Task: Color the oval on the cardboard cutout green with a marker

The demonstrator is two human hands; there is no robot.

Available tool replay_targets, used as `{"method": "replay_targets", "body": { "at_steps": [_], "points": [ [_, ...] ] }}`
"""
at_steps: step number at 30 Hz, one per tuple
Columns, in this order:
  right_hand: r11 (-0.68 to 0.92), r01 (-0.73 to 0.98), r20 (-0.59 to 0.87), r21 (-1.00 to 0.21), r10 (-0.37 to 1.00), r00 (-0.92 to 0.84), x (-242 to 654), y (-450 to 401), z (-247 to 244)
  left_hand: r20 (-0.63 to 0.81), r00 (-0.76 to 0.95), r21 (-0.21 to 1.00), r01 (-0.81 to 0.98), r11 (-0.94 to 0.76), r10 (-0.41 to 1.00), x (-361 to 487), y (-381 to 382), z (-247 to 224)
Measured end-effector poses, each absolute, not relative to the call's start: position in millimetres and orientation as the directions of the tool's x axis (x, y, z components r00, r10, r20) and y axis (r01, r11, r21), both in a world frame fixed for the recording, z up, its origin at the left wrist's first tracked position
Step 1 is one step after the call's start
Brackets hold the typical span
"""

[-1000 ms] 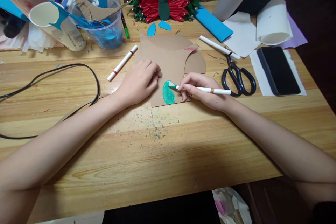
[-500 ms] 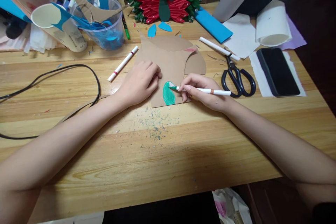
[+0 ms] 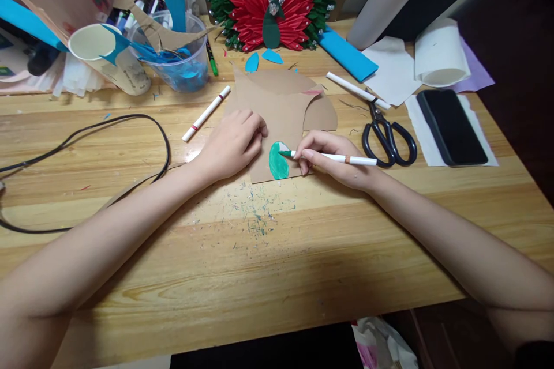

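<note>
My right hand (image 3: pixel 331 158) pinches a white marker (image 3: pixel 350 159) with a brown band. Its green tip meets an oval piece (image 3: pixel 279 164), mostly coloured green, with a small white patch at the upper right. The oval lies on a sheet of brown cardboard (image 3: pixel 283 118), near its front edge. On the left part of that cardboard rests my left hand (image 3: pixel 238 141), fingers curled in, with nothing visible in it. Under the cardboard, at the right, a rounded cardboard piece (image 3: pixel 322 115) sticks out.
Black scissors (image 3: pixel 389 138), a phone (image 3: pixel 452 127) and a white marker (image 3: pixel 357 90) lie right; another marker (image 3: pixel 206 113) and a black cable (image 3: pixel 167 144) lie left. Behind stand a paper cup (image 3: pixel 110 60), a plastic tub (image 3: pixel 190 75) and a red-green paper peacock (image 3: pixel 271 6).
The camera view has tilted slightly, so the table things sit a little lower in the picture. Both hands keep their places, and the marker tip stays at the oval's upper right.
</note>
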State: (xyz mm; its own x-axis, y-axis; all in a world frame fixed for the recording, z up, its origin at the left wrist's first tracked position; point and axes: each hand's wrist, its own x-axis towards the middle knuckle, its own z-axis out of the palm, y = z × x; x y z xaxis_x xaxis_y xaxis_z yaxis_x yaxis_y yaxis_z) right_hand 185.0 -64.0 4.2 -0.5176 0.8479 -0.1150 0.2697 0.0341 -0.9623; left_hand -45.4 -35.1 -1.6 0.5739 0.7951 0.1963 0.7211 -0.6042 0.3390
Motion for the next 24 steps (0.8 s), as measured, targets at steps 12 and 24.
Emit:
{"method": "replay_targets", "body": {
  "at_steps": [12,24],
  "points": [
    [0.052,0.261,-0.094,-0.964,0.852,-0.516,184.8,-63.8,3.3,0.198,0.564,0.347,0.724,-0.596,0.802,-45.4,-35.9,-0.8],
    [0.051,0.254,-0.096,-0.966,0.840,-0.534,187.6,-63.0,-0.2,0.191,0.567,0.355,0.721,-0.595,0.801,-46.1,-36.2,-0.8]
  ]
}}
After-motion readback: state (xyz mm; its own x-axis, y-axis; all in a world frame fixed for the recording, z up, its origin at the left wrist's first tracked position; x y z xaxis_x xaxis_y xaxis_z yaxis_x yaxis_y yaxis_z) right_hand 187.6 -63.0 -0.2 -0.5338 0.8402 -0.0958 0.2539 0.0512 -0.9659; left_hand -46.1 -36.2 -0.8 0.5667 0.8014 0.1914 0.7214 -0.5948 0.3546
